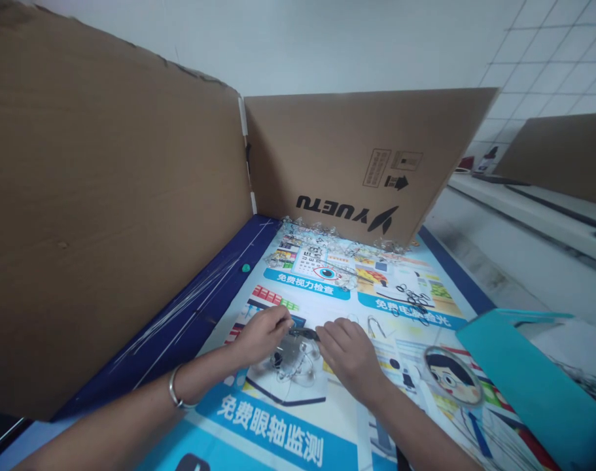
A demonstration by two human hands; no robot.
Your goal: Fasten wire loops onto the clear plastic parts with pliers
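Your right hand (347,356) is curled around a dark metal tool (305,333), which looks like pliers, just beyond the clear beaded piece (305,374); the grip ends are hidden in your palm. Your left hand (265,335), a silver bangle (174,388) on its wrist, is just beyond and left of the beaded piece. Its fingers are pressed together near the tool's tip, but you cannot tell what they pinch. The beaded piece shows between and below your hands; whether it lies flat or hangs is unclear.

Under it spreads a printed sheet (341,445). Beyond and right of the beaded piece lies a cluster of black rings (414,297); beyond and left of it, a small green thing (246,267). Well beyond it, loose clear pieces (322,229) lie along the foot of a cardboard panel (327,150) marked YUETU. To its left, white strands (175,311) lie on a dark blue strip (214,278); well to its right stands a turquoise holder (528,379).
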